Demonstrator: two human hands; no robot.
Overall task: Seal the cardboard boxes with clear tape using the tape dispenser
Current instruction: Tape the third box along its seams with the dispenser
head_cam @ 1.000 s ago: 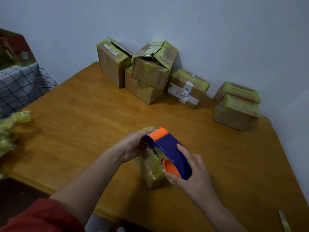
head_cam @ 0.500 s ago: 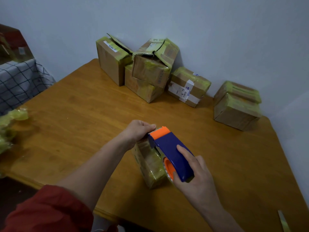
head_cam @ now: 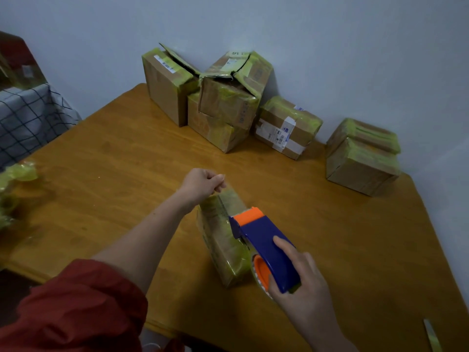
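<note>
— Blue and orange tape dispenser (head_cam: 264, 247) gripped in right hand (head_cam: 302, 288), forefinger laid along top, just right of small cardboard box (head_cam: 223, 240) on wooden table (head_cam: 114, 168)
— And left hand (head_cam: 201, 184)?
— Closed in a pinch on clear tape (head_cam: 228, 199) end, just beyond box's far end
— Other boxes (head_cam: 228, 102)?
— Piled well beyond both hands, against wall

Pale blue-grey wall (head_cam: 330, 41), wooden table (head_cam: 121, 158) (warm orange), checked cloth (head_cam: 28, 118) left
</note>
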